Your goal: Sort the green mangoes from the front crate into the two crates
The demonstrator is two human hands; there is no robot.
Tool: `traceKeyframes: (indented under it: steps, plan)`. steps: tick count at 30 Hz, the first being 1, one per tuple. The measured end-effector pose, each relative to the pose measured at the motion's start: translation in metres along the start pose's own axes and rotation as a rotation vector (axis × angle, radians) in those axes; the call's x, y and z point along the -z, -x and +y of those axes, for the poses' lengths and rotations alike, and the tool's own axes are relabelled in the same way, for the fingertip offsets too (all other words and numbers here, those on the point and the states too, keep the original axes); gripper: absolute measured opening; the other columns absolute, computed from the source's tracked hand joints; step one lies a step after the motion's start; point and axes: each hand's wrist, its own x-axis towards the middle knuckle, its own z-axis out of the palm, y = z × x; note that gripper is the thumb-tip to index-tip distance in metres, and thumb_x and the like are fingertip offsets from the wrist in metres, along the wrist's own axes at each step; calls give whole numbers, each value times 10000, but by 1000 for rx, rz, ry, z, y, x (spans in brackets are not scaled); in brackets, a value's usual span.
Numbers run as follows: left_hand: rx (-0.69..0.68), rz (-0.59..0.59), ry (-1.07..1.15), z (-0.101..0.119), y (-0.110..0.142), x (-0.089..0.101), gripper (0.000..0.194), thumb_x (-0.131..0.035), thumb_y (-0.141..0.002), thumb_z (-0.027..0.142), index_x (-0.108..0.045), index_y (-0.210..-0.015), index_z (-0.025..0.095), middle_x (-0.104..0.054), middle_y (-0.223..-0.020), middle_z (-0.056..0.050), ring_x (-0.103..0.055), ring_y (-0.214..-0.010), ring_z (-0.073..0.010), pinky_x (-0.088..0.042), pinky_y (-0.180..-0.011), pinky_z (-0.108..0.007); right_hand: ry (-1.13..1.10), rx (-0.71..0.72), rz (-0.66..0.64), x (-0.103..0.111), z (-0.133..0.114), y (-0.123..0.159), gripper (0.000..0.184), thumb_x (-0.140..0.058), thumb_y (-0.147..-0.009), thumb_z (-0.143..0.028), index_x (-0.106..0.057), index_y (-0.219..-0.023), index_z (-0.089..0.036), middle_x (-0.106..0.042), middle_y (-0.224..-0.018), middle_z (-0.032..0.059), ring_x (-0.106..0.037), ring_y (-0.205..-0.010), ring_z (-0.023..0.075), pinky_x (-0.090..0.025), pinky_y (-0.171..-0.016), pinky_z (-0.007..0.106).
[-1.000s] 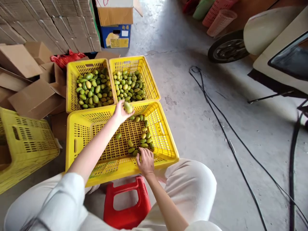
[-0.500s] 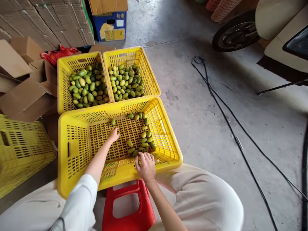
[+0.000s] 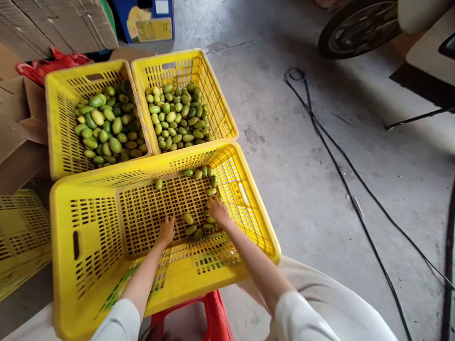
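The large yellow plastic crate [image 3: 88,222] in front of me holds several small green oval fruits, mostly along its right end. My left hand [image 3: 167,231] is over the crate floor near the front wall, fingers apart and holding nothing. Just right of it lie a loose green fruit [image 3: 188,218] and a few more by the front wall. My right hand [image 3: 218,211] reaches down into the row at the right end, its fingers curled around a green fruit that they partly hide. A single green fruit [image 3: 159,184] sits by the far wall.
Behind stand two yellow crates of green fruit, the left crate [image 3: 59,128] and the right crate [image 3: 220,102]. A red stool [image 3: 216,315] is under the big crate. Cardboard boxes [image 3: 21,142] lie left. A black cable [image 3: 341,170] and a wheel [image 3: 359,28] are right.
My right hand has moved from the crate's front rim into the fruit at the right end. My left hand has drawn back toward the front wall. The view has shifted closer.
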Motion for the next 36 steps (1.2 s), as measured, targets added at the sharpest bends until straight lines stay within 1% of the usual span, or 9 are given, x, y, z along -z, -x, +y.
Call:
traceKeyframes:
  steps: [3, 7, 14, 18, 22, 26, 28, 33, 36]
  plan:
    - [19, 53, -13, -24, 5, 3, 234, -678, -732, 132, -486, -825, 228, -359, -1424, -163, -476, -1243, -396, -478, -818, -394, -66, 28, 13, 4, 15, -47, 458, -468, -758, 84, -643, -1079, -190, -588, -1313, 146, -447, -1313, 300, -369, -1069, 535]
    - [66, 113, -44, -43, 14, 10, 255, -662, -730, 99, -469, -815, 241, -492, -1203, -143, -601, -949, -271, -438, -635, -297, -133, 49, -5, -11, 30, -62, 448, -456, -778, 111, -642, -1052, -191, -573, -1338, 117, -377, -1371, 245, -260, -1163, 481]
    - [118, 155, -108, -32, 28, 14, 238, -701, -717, 140, -494, -741, 254, -442, -588, 6, -371, -434, -126, -211, -421, -242, -122, 28, -15, -6, 24, -48, 267, -519, -780, 85, -574, -901, -147, -624, -1144, 172, -544, -1176, 260, -398, -1050, 489]
    - [49, 92, -124, -12, 48, 12, 185, -702, -704, 137, -547, -680, 235, -465, -550, 4, -323, -399, -104, -204, -430, -249, -47, 105, -165, 18, -33, -39, 172, -662, -766, -36, -588, -868, -153, -664, -834, 65, -638, -936, 210, -514, -901, 414]
    - [-58, 59, -170, 5, 80, 5, 107, -679, -717, 205, -572, -712, 204, -491, -570, 16, -365, -421, -108, -259, -448, -246, 100, 225, -367, 29, -145, -31, 155, -756, -699, -141, -647, -806, -119, -672, -762, 42, -662, -917, 241, -525, -896, 442]
    - [-275, 74, -200, 34, 150, 11, 57, -604, -767, 238, -560, -782, 205, -537, -643, 30, -501, -556, -128, -389, -548, -238, 232, 497, -431, 34, -247, 11, 207, -728, -751, -262, -684, -911, -138, -725, -965, 75, -654, -1045, 276, -507, -925, 385]
    - [-665, -13, -354, 60, 209, 18, 38, -546, -825, 225, -568, -846, 202, -609, -755, -1, -583, -690, -146, -459, -657, -257, 286, 715, -378, 35, -263, 46, 294, -629, -833, -365, -655, -1047, -166, -711, -1113, 96, -636, -1107, 292, -502, -919, 391]
    - [-1338, -76, -818, 121, 368, 25, 158, -547, -845, 157, -615, -959, 243, -598, -768, -9, -554, -629, -139, -456, -571, -265, 543, 817, -349, 40, -211, 108, 323, -520, -879, -387, -627, -1083, -160, -717, -1074, 139, -691, -986, 288, -530, -733, 329]
    - [-1171, 18, -818, 94, 401, 24, 85, -589, -833, 250, -624, -903, 283, -573, -727, -27, -546, -627, -197, -496, -548, -344, 707, 773, -419, 47, -168, 121, 315, -540, -873, -374, -632, -1077, -153, -720, -1049, 148, -689, -986, 290, -502, -715, 309]
